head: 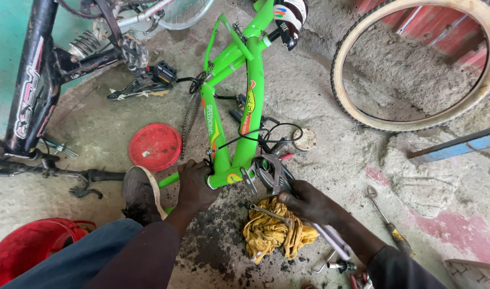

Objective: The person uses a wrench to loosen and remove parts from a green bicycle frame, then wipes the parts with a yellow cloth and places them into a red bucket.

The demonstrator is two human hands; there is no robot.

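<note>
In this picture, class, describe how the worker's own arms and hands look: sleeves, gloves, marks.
Both hands are bare, no gloves. The left hand and right hand look smeared with dark grease. Each arm wears a long dark sleeve reaching the wrist. No watch or rings show.

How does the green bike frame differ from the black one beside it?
The green bike frame lies flat on the concrete floor, while the black bike frame stands upright at the left. The left hand grips the green frame's lower end and the right hand holds a large wrench against it; no hand touches the black one. Both carry lettering along their tubes.
</note>
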